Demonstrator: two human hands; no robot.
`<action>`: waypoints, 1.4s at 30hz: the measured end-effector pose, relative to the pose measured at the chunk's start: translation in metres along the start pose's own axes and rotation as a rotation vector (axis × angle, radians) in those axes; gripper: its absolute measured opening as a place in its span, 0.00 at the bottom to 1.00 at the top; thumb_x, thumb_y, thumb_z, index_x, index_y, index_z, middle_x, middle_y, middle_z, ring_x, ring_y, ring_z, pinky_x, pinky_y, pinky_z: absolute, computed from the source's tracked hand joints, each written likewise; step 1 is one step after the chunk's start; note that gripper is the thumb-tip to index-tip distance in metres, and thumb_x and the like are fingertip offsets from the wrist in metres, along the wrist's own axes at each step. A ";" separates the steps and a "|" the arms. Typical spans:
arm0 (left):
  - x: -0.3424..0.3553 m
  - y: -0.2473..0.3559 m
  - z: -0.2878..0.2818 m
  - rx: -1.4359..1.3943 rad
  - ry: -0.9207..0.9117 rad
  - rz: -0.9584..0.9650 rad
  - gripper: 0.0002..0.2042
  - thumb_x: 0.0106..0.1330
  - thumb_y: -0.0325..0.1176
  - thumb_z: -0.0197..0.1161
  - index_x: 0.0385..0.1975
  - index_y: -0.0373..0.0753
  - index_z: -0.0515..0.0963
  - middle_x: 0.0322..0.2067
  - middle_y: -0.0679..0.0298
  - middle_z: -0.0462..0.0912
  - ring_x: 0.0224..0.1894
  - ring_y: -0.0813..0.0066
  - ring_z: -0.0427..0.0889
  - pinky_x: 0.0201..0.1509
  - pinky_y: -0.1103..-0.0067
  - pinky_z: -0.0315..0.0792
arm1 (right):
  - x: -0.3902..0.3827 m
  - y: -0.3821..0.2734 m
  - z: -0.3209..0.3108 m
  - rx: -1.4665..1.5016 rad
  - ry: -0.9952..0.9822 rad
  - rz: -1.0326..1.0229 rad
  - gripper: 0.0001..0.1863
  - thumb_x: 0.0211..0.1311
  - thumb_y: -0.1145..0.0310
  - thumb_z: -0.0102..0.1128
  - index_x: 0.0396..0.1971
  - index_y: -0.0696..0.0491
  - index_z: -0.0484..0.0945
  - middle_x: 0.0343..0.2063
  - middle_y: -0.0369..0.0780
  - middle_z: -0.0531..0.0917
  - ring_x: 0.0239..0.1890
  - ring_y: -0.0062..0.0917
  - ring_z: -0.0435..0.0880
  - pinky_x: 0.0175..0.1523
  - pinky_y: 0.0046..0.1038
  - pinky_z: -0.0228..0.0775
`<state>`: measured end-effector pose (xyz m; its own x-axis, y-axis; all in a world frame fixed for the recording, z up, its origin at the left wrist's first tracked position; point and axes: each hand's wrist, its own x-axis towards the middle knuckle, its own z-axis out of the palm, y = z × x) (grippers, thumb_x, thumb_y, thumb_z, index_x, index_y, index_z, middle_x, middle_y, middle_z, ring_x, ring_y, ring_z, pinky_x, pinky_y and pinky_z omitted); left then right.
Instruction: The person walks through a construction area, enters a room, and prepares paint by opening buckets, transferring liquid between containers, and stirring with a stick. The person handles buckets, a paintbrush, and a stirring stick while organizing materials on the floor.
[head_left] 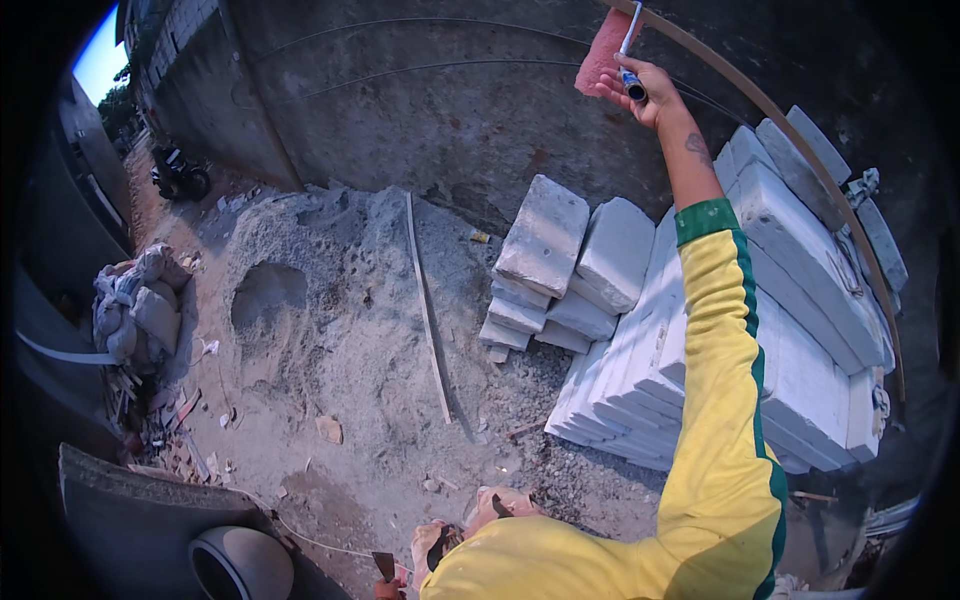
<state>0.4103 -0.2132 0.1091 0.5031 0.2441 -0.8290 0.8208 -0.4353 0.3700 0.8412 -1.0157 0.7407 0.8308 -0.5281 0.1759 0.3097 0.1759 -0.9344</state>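
Observation:
My right hand point(645, 95) reaches far forward and up, wrapped round the blue handle of a paint roller point(603, 55). The roller has a fuzzy pink sleeve and a thin white metal frame. It is held up in front of a dark, rough wall point(430, 110), beside a long brown strip point(740, 65); whether it touches either, I cannot tell. Low in the view, my left hand point(387, 590) is cut off by the bottom edge. A small scraper point(383, 565) with a flat dark blade sticks up from its fingers, mostly hidden.
White blocks point(620, 400) are stacked at the right. A heap of grey sand point(340, 290) with a long thin stick point(425, 310) covers the middle ground. Filled sacks point(140, 305) lie at the left, a motorbike point(180, 175) stands beyond, and a round pipe-like vessel point(250, 565) is near.

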 end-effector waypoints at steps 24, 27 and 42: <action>0.007 0.000 0.031 -0.261 -0.049 -0.111 0.07 0.60 0.28 0.55 0.33 0.31 0.69 0.21 0.54 0.79 0.11 0.65 0.73 0.11 0.70 0.67 | -0.021 -0.036 -0.013 0.041 -0.170 0.003 0.22 0.59 0.71 0.55 0.50 0.65 0.60 0.43 0.60 0.71 0.46 0.47 0.77 0.50 0.42 0.75; 0.014 -0.002 0.028 -0.293 -0.048 -0.045 0.07 0.59 0.28 0.55 0.33 0.31 0.69 0.21 0.54 0.79 0.11 0.64 0.73 0.11 0.69 0.67 | -0.025 -0.036 -0.004 0.047 -0.135 0.023 0.22 0.61 0.70 0.53 0.50 0.65 0.60 0.43 0.60 0.72 0.45 0.48 0.77 0.49 0.42 0.76; 0.030 -0.036 0.051 -0.265 0.036 -0.001 0.08 0.57 0.30 0.57 0.25 0.30 0.75 0.21 0.54 0.80 0.20 0.64 0.80 0.23 0.69 0.75 | -0.003 0.013 0.016 0.133 0.398 -0.104 0.33 0.65 0.50 0.43 0.61 0.58 0.51 0.57 0.47 0.66 0.49 0.46 0.75 0.54 0.56 0.61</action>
<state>0.3819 -0.2344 0.0497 0.5077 0.2771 -0.8157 0.8610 -0.1942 0.4700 0.8500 -0.9987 0.7331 0.5568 -0.8233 0.1098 0.4612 0.1965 -0.8653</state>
